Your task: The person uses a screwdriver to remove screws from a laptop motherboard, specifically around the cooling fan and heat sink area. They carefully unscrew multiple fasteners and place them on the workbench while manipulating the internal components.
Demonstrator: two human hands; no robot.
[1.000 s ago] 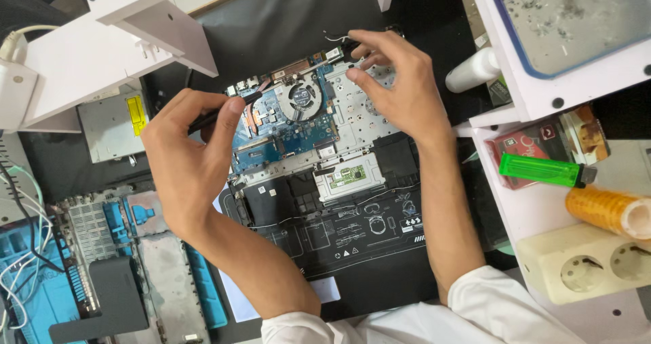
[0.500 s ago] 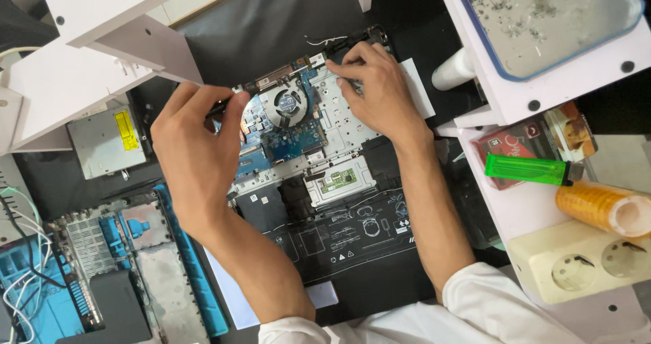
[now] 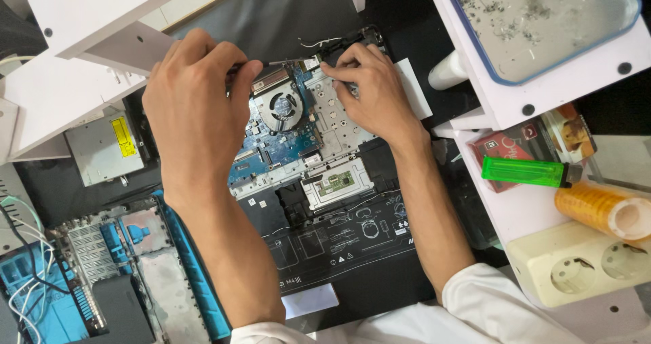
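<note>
The head view looks down on an opened black laptop chassis (image 3: 319, 181) lying on the table, its blue circuit board (image 3: 271, 144) and round cooling fan (image 3: 281, 107) bared. The left hand (image 3: 193, 107) has its grip closed on a slim dark screwdriver-like tool (image 3: 271, 65), whose tip points at the far corner of the board. The right hand (image 3: 373, 93) rests on the silver metal plate (image 3: 339, 124) beside the fan, fingertips pinched together at that same far edge; whether they hold a small part cannot be told. The step looks like working a fastener or connector at the chassis's rear corner. Any next move there would call for a steady tool tip and a firm brace.
</note>
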